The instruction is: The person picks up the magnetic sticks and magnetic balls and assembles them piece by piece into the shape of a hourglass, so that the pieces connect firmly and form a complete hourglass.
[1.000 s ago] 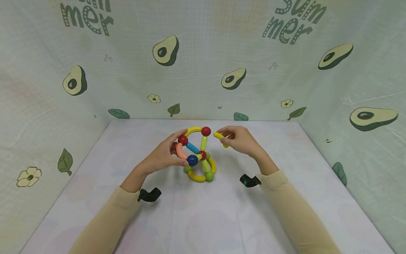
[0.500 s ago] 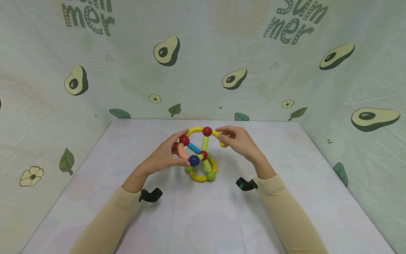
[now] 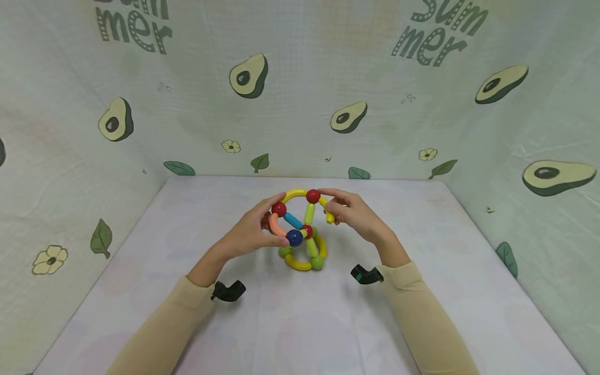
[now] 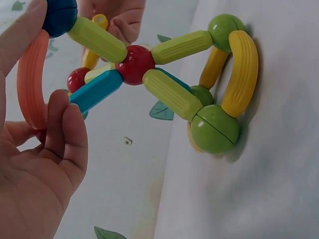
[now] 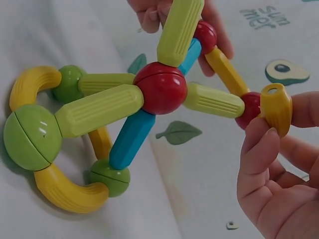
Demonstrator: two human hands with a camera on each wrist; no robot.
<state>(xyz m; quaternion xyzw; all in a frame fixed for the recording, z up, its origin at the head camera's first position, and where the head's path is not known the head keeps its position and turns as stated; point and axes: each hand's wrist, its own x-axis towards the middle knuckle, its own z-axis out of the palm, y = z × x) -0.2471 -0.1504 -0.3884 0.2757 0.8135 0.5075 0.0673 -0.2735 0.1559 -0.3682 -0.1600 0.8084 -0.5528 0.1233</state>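
A building toy of balls and rods stands on the table on a ring of green balls (image 5: 32, 137) and yellow curved rods (image 4: 241, 74). Rods fan up from a central red ball (image 5: 160, 88) to an upper ring. My left hand (image 3: 253, 227) holds that ring's left side, fingers at a red ball (image 3: 278, 210), thumb on the dark blue ball (image 3: 295, 238), round an orange curved rod (image 4: 32, 82). With my right hand (image 3: 353, 211) I pinch a yellow curved rod (image 5: 276, 110); its far end meets the top red ball (image 3: 313, 196), where my index fingertip rests.
The table (image 3: 300, 323) has a pale, faintly patterned cover. Behind it and at both sides rises a cloth (image 3: 290, 120) printed with avocados and leaves. Small black devices (image 3: 228, 291) are worn at both wrists.
My right hand has moved left, bringing the yellow curved rod from apart to the top red ball. Its index finger has then stretched onto that ball. My left hand keeps its hold.
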